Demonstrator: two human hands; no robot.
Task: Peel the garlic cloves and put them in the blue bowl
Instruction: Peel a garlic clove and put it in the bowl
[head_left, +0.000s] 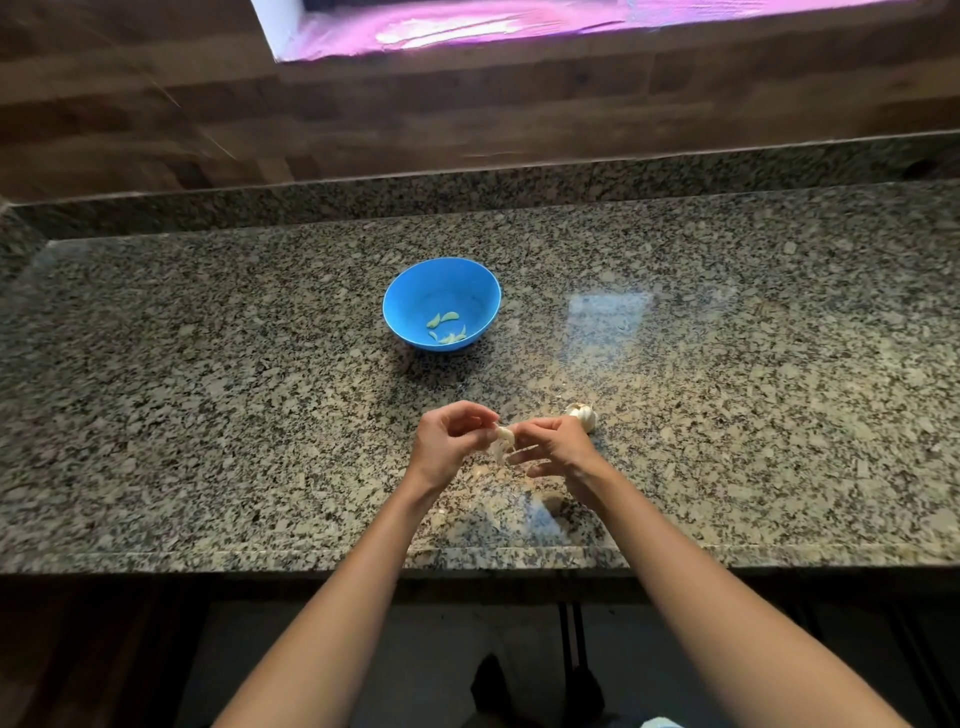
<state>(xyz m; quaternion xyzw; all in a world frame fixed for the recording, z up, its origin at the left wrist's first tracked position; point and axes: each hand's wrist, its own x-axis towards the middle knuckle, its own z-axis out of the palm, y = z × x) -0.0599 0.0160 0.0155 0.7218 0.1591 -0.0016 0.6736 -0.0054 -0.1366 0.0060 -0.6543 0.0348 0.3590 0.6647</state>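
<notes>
Peeling is judged to be in hand: a garlic clove (503, 440) is pinched between the left hand (449, 441) & right hand (553, 441), fingers of both curled on it, above the near part of the granite counter (208, 389). Loose skin is seen hanging below it. For a clean job, the clove should prob. be held firm by one hand while skin is pulled off in strips by the other, w/o crushing. A few peeled cloves (445, 318) are seen in the blue bowl (400, 306), set well apart toward the wall. A garlic bulb (582, 413) is seen just behind the right hand. The speckled counter is backed by a wood-panel wall (363, 119) & a bright window (519, 26).
</notes>
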